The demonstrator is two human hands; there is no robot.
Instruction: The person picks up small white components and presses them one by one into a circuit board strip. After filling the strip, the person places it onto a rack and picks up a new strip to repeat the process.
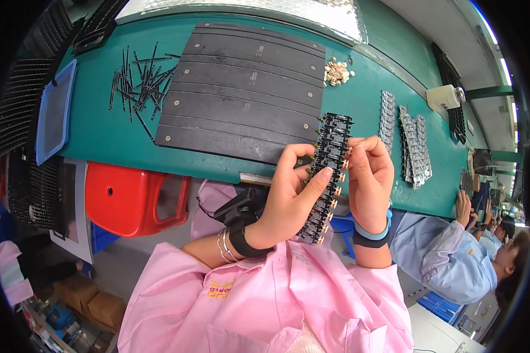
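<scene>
My left hand (288, 203) grips a long black strip of small moulded parts (330, 154), its thumb lying across the strip's face. Brassy pins stick out on the strip's left side, and small copper-coloured metal pieces line much of its right edge. Thumb and forefinger of my right hand (372, 179) are pinched together at that right edge, near the upper part. What lies between those fingertips is too small to make out. The strip is held up in front of my chest, over the table's near edge, slanting slightly. A small heap of copper-coloured pieces (338, 72) lies beyond it.
A black grooved plate (241, 82) covers the middle of the green table (206, 160). Thin black sticks (138, 85) lie scattered to its left, beside a blue tray (56, 112). Silvery-grey strips (415, 144) rest at right. A red stool (121, 200) stands below; a co-worker (453, 253) sits rightward.
</scene>
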